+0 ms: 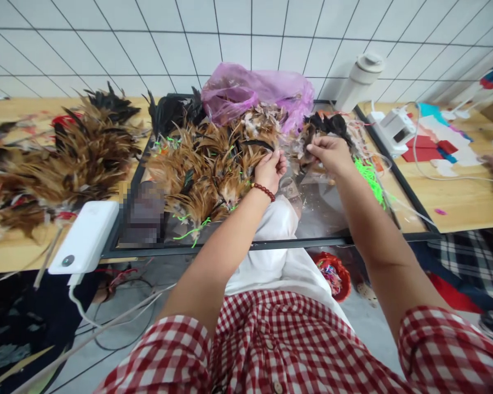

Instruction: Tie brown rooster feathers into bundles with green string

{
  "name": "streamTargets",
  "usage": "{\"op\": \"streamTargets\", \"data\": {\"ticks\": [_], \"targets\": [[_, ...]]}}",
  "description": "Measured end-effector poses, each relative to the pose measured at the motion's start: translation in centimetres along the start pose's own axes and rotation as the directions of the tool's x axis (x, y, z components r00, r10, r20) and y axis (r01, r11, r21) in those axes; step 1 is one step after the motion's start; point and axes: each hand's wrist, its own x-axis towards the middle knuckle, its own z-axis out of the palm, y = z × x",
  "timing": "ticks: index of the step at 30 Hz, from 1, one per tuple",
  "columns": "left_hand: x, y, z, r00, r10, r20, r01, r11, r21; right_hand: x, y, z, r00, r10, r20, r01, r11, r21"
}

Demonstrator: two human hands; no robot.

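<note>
My left hand [270, 171], with a string of dark red beads at its wrist, is closed in a pinch on a dark feather [258, 144] that curves off to the left. To its right, my right hand [332, 154] pinches at a greyish feather [306, 143] beside a clump of black feathers [331, 126]; its exact grip is partly blurred. Bundles of brown feathers [209, 164], some tied with green string, cover the left half of the black-framed clear tabletop. A pink plastic bag [267, 87] with loose feathers spilling out lies behind both hands.
More brown feathers [94, 158] are heaped at the left, near a white power bank [84, 236] with a cable. Bright green string [370, 179] lies right of my right arm. A white bottle [359, 82] and a power strip [388, 134] stand behind. A red basket [345, 279] is below.
</note>
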Motion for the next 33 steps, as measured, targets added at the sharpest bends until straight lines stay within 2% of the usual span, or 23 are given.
{"op": "streamTargets", "data": {"ticks": [3, 5, 9, 12, 20, 22, 25, 27, 29, 31, 33], "targets": [[-0.4, 0.0, 0.1, 1.0, 0.012, -0.002, -0.011, 0.997, 0.083, -0.9, 0.7, 0.3, 0.982, 0.19, 0.02, -0.19, 0.962, 0.196], [-0.7, -0.1, 0.2, 1.0, 0.023, 0.003, -0.023, 0.99, 0.139, -1.1, 0.9, 0.1, 0.98, 0.196, 0.029, -0.198, 0.955, 0.222], [-1.0, -0.1, 0.4, 0.999, 0.035, 0.013, -0.037, 0.982, 0.186, -0.5, 1.4, -0.6, 0.997, 0.081, -0.013, -0.074, 0.96, 0.271], [-1.0, 0.0, 0.4, 0.999, 0.035, 0.018, -0.038, 0.983, 0.178, 0.2, 2.1, -0.9, 0.997, 0.068, -0.047, -0.05, 0.953, 0.3], [-0.9, 0.0, 0.4, 1.0, 0.02, -0.015, -0.016, 0.981, 0.194, 0.8, 3.4, -1.4, 0.998, -0.03, -0.058, 0.04, 0.982, 0.185], [-0.8, -0.1, 0.3, 1.0, 0.011, -0.019, -0.008, 0.981, 0.193, 0.8, 3.3, -1.7, 0.985, -0.123, -0.125, 0.135, 0.986, 0.094], [-0.8, -0.2, 0.2, 1.0, 0.012, -0.005, -0.011, 0.982, 0.189, 0.7, 2.9, -2.1, 0.925, -0.28, -0.255, 0.273, 0.96, -0.063], [-0.8, -0.2, 0.2, 1.0, 0.011, 0.009, -0.013, 0.981, 0.193, 0.5, 2.6, -1.9, 0.911, -0.296, -0.287, 0.295, 0.954, -0.048], [-0.8, -0.3, 0.2, 1.0, -0.004, 0.011, 0.002, 0.979, 0.205, 0.1, 2.4, -1.2, 0.94, -0.247, -0.236, 0.269, 0.961, 0.065], [-0.7, -0.4, 0.3, 1.0, -0.029, 0.008, 0.026, 0.975, 0.223, -0.4, 2.0, -0.2, 0.97, -0.2, -0.137, 0.222, 0.961, 0.167], [-0.7, -0.4, 0.2, 0.999, -0.053, 0.012, 0.048, 0.968, 0.246, -1.1, 1.6, 0.8, 0.981, -0.187, -0.055, 0.195, 0.956, 0.219]]}}
